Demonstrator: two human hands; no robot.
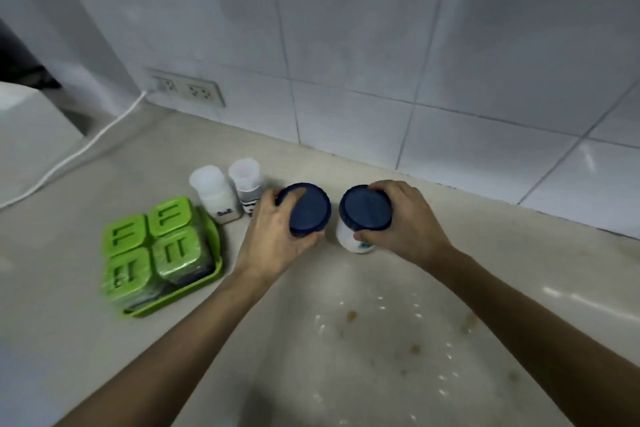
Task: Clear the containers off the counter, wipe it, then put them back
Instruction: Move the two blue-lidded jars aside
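Note:
Two white jars with dark blue lids stand side by side near the back of the beige counter (346,374). My left hand (273,236) grips the left blue-lidded jar (310,213) around its lid. My right hand (403,222) grips the right blue-lidded jar (365,210), whose white body shows below the lid. Left of them stand two small white shakers, the salt shaker (213,192) and a second shaker (246,182). Further left sits a green tray (207,282) holding several green-lidded containers (152,246).
Brown stains (351,315) and pale specks dot the counter in front of the jars. A tiled wall rises behind. A double wall socket (188,90) with a white cable (79,149) plugged in is at the back left, beside a white appliance (24,121).

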